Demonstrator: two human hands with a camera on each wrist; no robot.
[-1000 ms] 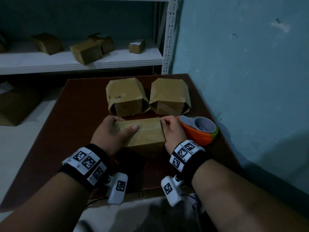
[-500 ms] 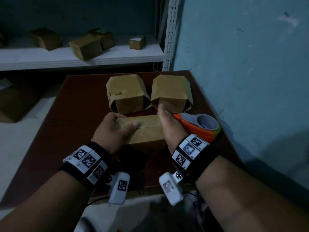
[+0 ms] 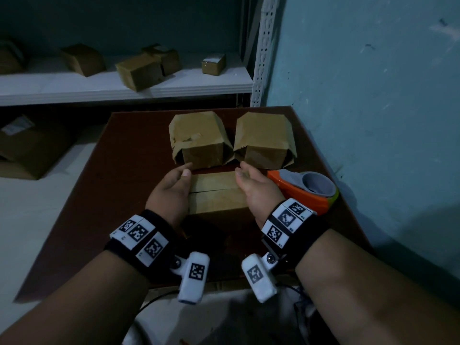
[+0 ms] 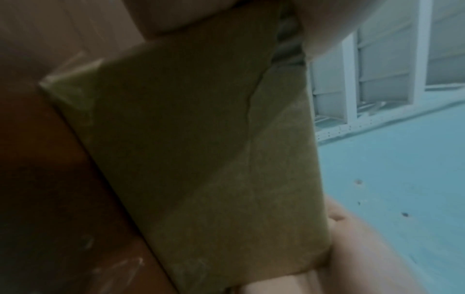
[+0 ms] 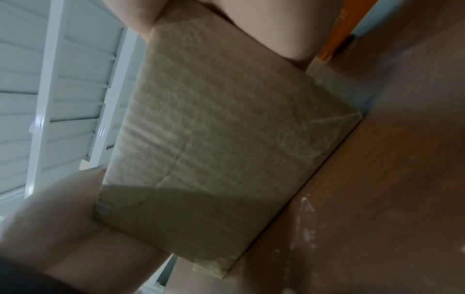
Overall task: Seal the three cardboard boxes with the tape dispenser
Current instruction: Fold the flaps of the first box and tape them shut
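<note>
Three brown cardboard boxes sit on the dark red table (image 3: 129,170). The near box (image 3: 216,195) has its top flaps shut, with a seam running left to right. My left hand (image 3: 171,188) lies flat against its left side and my right hand (image 3: 256,190) against its right side, fingers fairly straight and pointing away from me. The wrist views show the same box (image 4: 201,149) (image 5: 214,129) squeezed between both palms. Behind it stand two more boxes (image 3: 199,140) (image 3: 263,140) with flaps hanging down. The orange and grey tape dispenser (image 3: 306,192) lies just right of my right hand, untouched.
A blue wall (image 3: 373,120) runs close along the table's right edge. Behind the table a white shelf (image 3: 124,88) carries several small cardboard boxes. A larger carton (image 3: 29,145) sits on the floor to the left. The table's left half is bare wood.
My left thumb has come off the top of the near box. Both hands have slid forward along its sides, with the fingers straightened.
</note>
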